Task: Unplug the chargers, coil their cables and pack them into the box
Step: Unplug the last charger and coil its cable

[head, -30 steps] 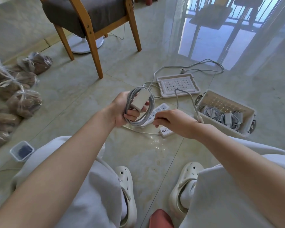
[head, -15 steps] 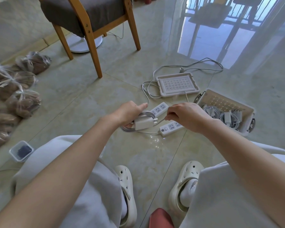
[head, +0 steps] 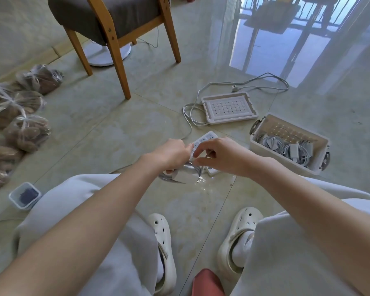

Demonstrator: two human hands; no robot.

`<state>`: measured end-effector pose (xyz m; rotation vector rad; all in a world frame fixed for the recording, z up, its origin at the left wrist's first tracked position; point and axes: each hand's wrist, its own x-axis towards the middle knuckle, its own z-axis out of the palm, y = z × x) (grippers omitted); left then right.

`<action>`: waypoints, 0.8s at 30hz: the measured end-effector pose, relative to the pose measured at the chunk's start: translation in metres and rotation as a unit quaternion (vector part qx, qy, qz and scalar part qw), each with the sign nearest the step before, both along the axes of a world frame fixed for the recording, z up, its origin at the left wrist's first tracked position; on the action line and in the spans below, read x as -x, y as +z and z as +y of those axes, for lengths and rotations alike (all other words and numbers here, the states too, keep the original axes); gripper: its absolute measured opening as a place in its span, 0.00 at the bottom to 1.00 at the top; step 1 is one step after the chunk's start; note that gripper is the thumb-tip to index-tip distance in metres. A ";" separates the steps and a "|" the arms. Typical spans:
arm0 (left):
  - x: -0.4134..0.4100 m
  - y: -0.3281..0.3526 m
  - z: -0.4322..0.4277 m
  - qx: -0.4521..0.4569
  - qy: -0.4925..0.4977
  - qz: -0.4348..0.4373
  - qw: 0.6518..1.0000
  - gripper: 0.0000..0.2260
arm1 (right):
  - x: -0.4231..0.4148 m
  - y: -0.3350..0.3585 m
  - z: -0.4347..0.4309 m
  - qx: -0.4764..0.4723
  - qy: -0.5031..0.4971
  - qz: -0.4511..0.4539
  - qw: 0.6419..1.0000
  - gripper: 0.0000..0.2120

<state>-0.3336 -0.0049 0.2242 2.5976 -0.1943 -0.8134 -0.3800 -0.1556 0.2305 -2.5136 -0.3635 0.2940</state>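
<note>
Low over the floor beside the box, the left hand grips the coiled charger so its loops hold together, while the right hand pinches the cable end, seemingly to tuck it in.

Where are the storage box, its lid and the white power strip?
storage box [head: 291, 130], head view, bare far inner wall.
lid [head: 229, 107], head view, middle of its gridded panel.
power strip [head: 205, 138], head view, its uncovered far end.

My left hand covers most of the charger, its cable blurred. My right hand hides much of the power strip; what it pinches, I can't tell.
</note>
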 end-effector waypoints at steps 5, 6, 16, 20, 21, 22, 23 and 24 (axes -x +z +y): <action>0.005 -0.003 -0.004 -0.028 -0.038 -0.015 0.999 0.22 | 0.004 -0.003 0.003 0.032 0.059 0.008 0.998 0.07; 0.005 -0.003 -0.004 -0.028 -0.038 -0.013 0.999 0.23 | 0.005 -0.004 0.004 0.043 0.070 0.002 0.997 0.07; 0.006 0.006 -0.004 0.072 0.024 -0.090 0.993 0.22 | 0.008 -0.010 0.008 0.090 0.072 -0.088 0.989 0.10; 0.002 0.010 -0.003 0.186 0.062 -0.295 0.935 0.11 | 0.002 -0.006 0.005 0.044 -0.023 -0.056 0.997 0.08; 0.000 0.008 -0.004 0.223 0.088 -0.298 0.924 0.09 | 0.001 -0.006 0.006 0.022 -0.052 -0.043 0.997 0.08; -0.002 0.005 -0.004 0.259 0.129 -0.270 0.918 0.10 | -0.001 -0.006 0.006 -0.007 -0.085 -0.030 0.996 0.08; -0.003 0.001 -0.006 0.295 0.184 -0.214 0.913 0.14 | -0.003 -0.005 0.005 -0.039 -0.123 -0.014 0.992 0.10; -0.003 -0.004 -0.007 0.327 0.240 -0.136 0.904 0.18 | -0.004 -0.003 0.004 -0.075 -0.160 0.003 0.984 0.12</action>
